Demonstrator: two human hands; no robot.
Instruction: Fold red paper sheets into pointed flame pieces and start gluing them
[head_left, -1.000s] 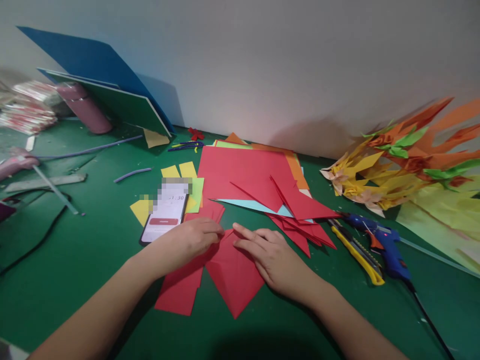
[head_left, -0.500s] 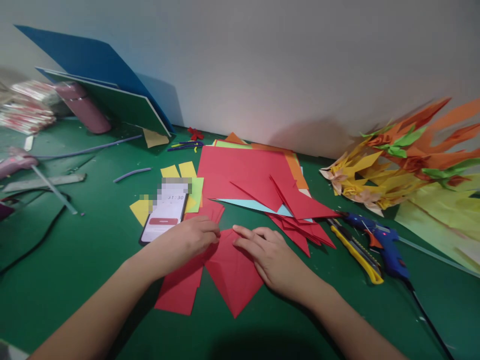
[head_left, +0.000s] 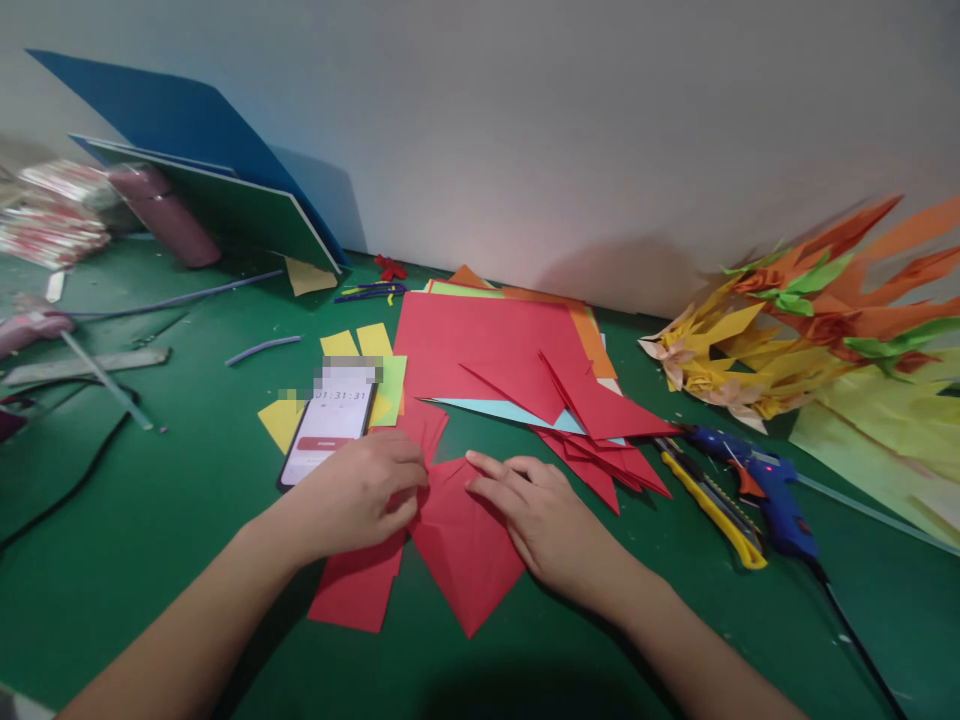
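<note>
A folded red paper piece (head_left: 463, 545) lies on the green table (head_left: 187, 500) in front of me. My left hand (head_left: 358, 492) rests on its left edge with the fingers curled and pressed onto the paper. My right hand (head_left: 536, 512) lies flat on its right side, fingers stretched out and pinning it down. Another red piece (head_left: 352, 590) sits under my left wrist. Behind are a stack of red sheets (head_left: 495, 345) and several folded red triangles (head_left: 607, 440).
A phone (head_left: 330, 428) lies on yellow paper squares just beyond my left hand. A yellow utility knife (head_left: 716, 505) and a blue glue gun (head_left: 765, 490) lie to the right, with paper flowers (head_left: 787, 330) behind. Blue and green boards (head_left: 217, 190) lean at the back left.
My left hand has slid a little back toward me along the red paper's left fold. My right hand has stayed put.
</note>
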